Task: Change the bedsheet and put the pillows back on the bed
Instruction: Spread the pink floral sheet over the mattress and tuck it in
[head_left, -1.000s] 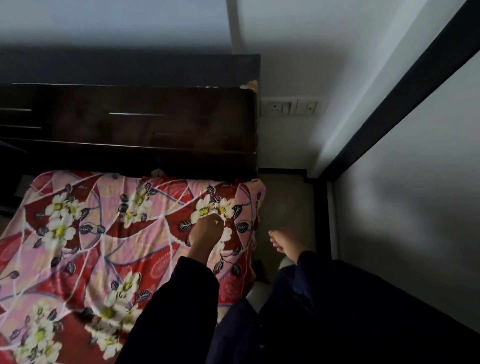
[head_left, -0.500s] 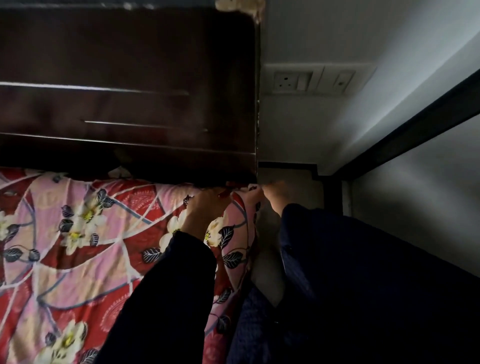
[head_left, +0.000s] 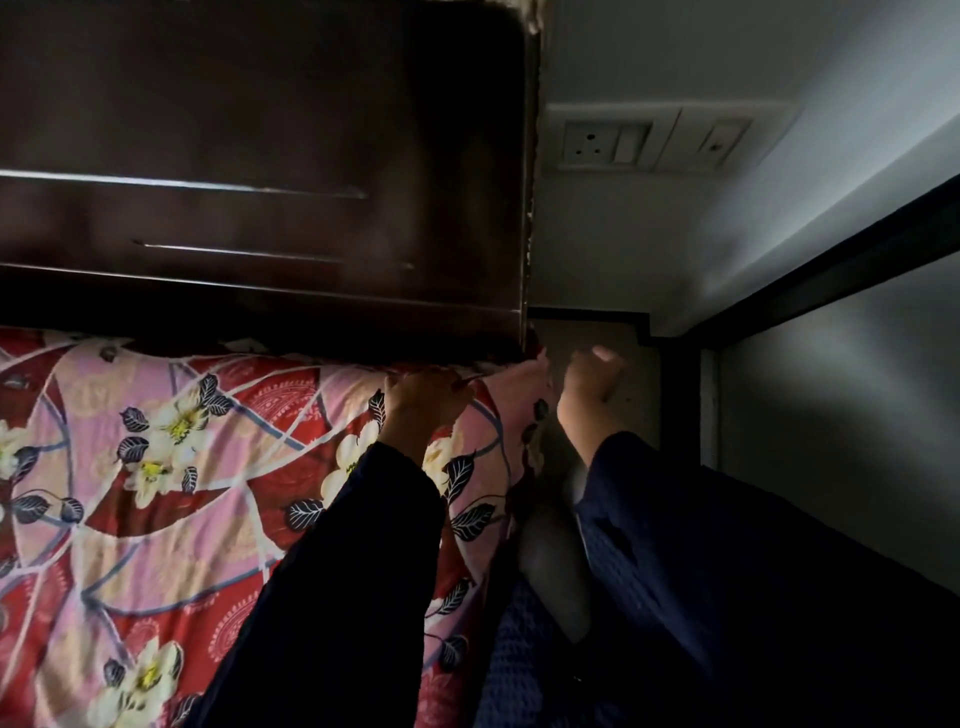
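The floral red-and-pink bedsheet (head_left: 208, 467) lies spread up to the dark wooden headboard (head_left: 260, 130), its top edge tucked along the headboard's base. The left hand (head_left: 423, 402), in a dark sleeve (head_left: 337, 597), sits at that top edge near the right corner, its grip curled and pinching a fold of the sheet. The right hand (head_left: 589, 387) is just past the sheet's corner, over the floor (head_left: 631, 364), fingers curled. It is blurred, so whether its grip holds any cloth cannot be told. A switch plate (head_left: 654, 137) sits on the wall above.
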